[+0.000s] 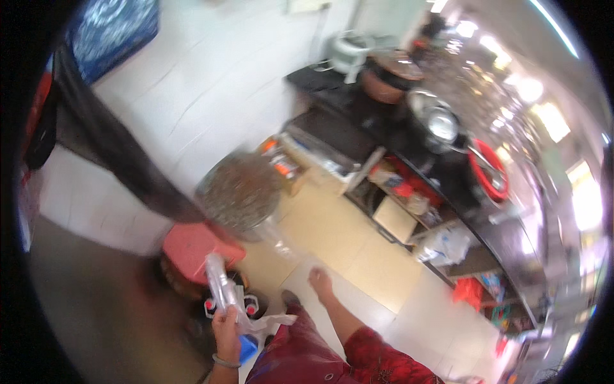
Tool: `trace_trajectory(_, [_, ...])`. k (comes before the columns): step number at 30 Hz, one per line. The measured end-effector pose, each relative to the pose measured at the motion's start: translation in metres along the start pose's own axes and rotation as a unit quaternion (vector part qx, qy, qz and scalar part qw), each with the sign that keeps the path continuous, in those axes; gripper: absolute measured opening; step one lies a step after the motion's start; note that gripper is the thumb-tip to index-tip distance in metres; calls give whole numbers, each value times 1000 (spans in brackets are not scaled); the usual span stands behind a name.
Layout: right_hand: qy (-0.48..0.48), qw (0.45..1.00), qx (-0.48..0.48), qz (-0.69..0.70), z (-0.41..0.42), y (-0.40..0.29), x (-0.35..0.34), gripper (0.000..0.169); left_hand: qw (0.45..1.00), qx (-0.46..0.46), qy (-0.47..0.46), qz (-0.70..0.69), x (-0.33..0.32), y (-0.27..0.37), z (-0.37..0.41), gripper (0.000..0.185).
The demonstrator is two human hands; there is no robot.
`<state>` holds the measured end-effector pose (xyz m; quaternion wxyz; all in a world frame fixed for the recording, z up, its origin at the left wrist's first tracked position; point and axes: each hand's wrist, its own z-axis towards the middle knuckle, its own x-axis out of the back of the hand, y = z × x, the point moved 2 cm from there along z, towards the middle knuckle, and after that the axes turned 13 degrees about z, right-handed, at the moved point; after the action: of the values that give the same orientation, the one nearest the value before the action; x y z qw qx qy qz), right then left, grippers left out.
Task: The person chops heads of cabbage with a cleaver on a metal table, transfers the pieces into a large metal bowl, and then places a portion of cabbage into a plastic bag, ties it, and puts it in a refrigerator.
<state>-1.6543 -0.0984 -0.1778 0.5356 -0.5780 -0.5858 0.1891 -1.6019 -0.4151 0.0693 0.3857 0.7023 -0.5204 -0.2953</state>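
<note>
My left hand (226, 331), with a bracelet at the wrist, is closed around a bunched clear plastic bag (221, 283). The bag's upper part reaches over the edge of a pink-red plastic stool or lid (192, 247), and a pale strip of it trails toward my dark red clothing. Out over the floor, my right hand (319, 281) hangs at the end of a red patterned sleeve. It is blurred, nothing shows in it, and its finger position is unclear. Bottles with red caps (250, 308) stand beside my left hand, near a blue object (247, 348).
A round container or table top (242, 189) stands by the white wall. Along the right runs a black counter (446, 177) with a brown pot (389, 77), metal pans (441, 126) and a red basin (487, 170). Shelves below hold plastic bags (443, 247). Dark cloth hangs at left.
</note>
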Motion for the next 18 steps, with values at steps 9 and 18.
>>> trace_trajectory(9, [-151,924,36,351,-376,-41,61,73,888,111,-444,-37,-32,-66,-110,43])
trace_trajectory(18, [213,825,-58,520,-619,1,74,38,705,208,-673,81,-9,-132,-280,46])
